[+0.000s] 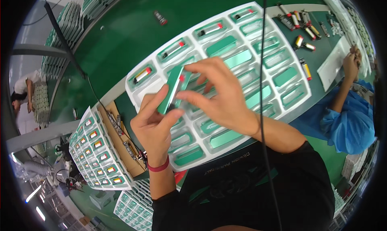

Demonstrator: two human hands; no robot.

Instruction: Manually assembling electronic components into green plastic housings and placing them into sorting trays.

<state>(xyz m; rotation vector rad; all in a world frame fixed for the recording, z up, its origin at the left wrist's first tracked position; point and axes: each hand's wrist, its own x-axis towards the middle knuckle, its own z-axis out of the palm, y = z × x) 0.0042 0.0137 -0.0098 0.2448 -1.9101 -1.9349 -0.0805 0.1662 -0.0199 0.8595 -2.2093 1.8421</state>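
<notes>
My left hand pinches a flat, narrow green case between thumb and fingers and tilts it above the tray. Inside the case's edge shows a slim piece with a red end, partly hidden by my fingers. My right hand is curled over the same case from the right, index fingertip at its top end and thumb against its side. Beneath both hands lies a white moulded tray with rows of pockets. Several pockets hold green cases; the far-left row holds red-ended sticks in clear-edged green inserts.
Loose red- and yellow-ended sticks lie beyond the tray's right side, and one stick lies at the back. A filled tray leans at the left beside a cardboard box. A dark cable hangs across the view. A blue-sleeved co-worker sits right.
</notes>
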